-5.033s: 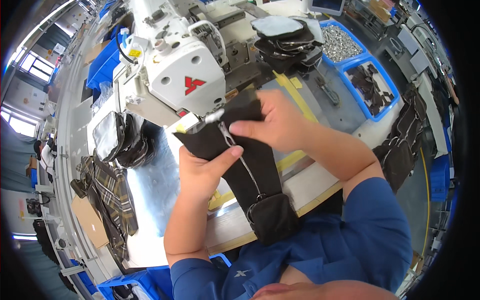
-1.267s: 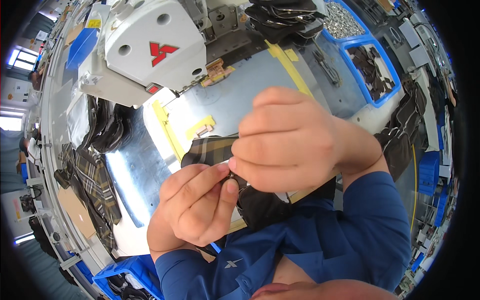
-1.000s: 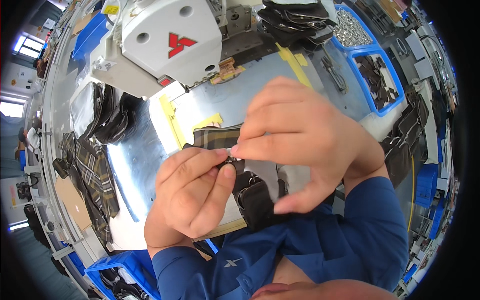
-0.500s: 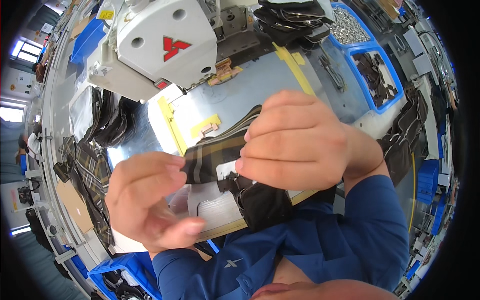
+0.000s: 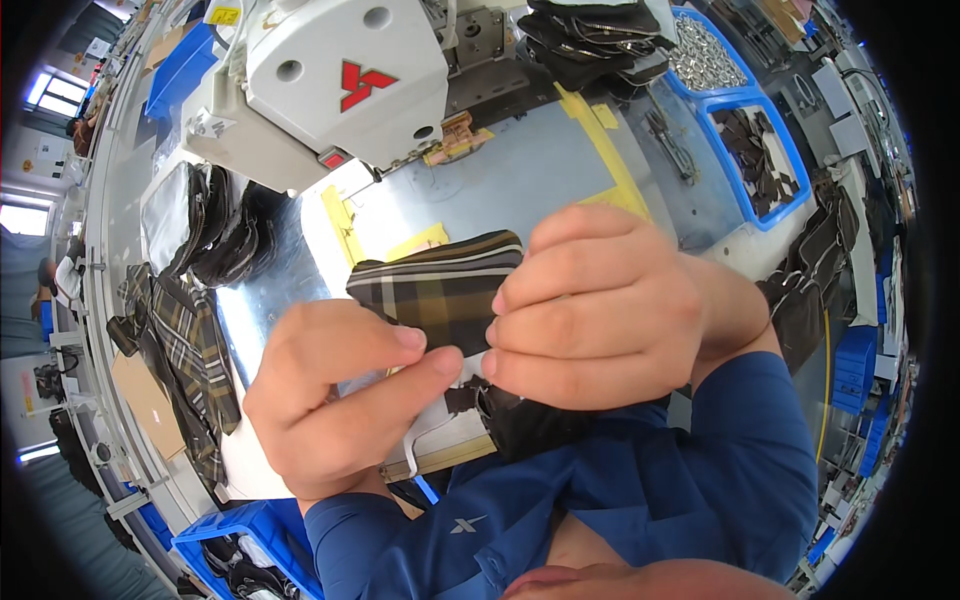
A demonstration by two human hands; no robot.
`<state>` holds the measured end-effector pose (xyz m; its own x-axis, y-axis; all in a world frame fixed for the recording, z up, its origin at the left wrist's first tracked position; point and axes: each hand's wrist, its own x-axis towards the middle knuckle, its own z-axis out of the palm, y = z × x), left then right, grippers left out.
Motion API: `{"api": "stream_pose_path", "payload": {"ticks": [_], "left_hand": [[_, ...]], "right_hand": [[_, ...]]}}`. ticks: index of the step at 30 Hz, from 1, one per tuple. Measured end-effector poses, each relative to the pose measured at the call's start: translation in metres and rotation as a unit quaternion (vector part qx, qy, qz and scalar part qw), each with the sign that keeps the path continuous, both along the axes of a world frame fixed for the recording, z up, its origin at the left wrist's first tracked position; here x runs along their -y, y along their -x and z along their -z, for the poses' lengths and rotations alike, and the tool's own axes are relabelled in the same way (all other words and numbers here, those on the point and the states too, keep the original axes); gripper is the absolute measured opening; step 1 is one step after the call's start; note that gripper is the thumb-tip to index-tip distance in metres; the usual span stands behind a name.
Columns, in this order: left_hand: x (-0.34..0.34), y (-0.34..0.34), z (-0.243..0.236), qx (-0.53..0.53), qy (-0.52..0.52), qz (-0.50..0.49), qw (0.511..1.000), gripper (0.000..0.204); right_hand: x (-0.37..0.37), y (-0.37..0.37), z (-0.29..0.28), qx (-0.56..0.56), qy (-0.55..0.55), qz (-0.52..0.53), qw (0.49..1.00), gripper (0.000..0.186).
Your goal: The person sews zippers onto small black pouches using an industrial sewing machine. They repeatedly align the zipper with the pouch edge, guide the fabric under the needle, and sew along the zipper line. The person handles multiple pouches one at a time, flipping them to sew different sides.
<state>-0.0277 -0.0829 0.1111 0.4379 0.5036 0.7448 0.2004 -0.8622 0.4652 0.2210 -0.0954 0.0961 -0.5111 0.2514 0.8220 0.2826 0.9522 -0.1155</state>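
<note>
My right hand (image 5: pixel 610 310) is closed on a plaid fabric piece (image 5: pixel 440 290), brown and black with pale stripes, perhaps a pouch. Its fingertips cover the piece's right end. White backing and a black fabric part (image 5: pixel 530 420) hang from it on the side near my body. Thumb and forefinger of my left hand (image 5: pixel 345 390) pinch together at the near edge of the plaid piece. What lies between those fingertips is too small to make out. Below them a thin white strip (image 5: pixel 420 440) curves down. A white sewing machine (image 5: pixel 340 90) stands beyond the hands.
Stacked dark zippered pouches (image 5: pixel 210 220) lie left, with plaid pieces (image 5: pixel 180 350) nearer. More pouches (image 5: pixel 590 40) sit at the back. Blue-rimmed trays hold metal parts (image 5: pixel 705 55) and brown scraps (image 5: pixel 755 160). Tweezers-like tools (image 5: pixel 670 145) lie beside them. A blue crate (image 5: pixel 240 535) is lower left.
My left hand has moved right to the plaid piece, its thumb and forefinger closing from apart to a pinch. The plaid piece now faces up more fully. My right hand has shifted slightly nearer.
</note>
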Motion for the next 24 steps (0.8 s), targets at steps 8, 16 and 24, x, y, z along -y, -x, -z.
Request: {"api": "stream_pose_path", "payload": {"ticks": [8, 16, 24], "left_hand": [[0.001, 0.004, -0.009, -0.121, -0.134, -0.02, 0.983, 0.028], [0.0, 0.0, 0.0, -0.091, -0.1, 0.011, 0.991, 0.019], [-0.012, -0.004, 0.017, 0.017, 0.004, 0.1, 0.995, 0.013]], "right_hand": [[-0.002, 0.002, 0.005, -0.014, -0.017, 0.006, 1.0, 0.004], [0.0, 0.002, 0.004, -0.019, 0.007, -0.003, 1.0, 0.011], [-0.007, -0.003, 0.003, -0.032, 0.08, -0.047, 0.995, 0.016]]}}
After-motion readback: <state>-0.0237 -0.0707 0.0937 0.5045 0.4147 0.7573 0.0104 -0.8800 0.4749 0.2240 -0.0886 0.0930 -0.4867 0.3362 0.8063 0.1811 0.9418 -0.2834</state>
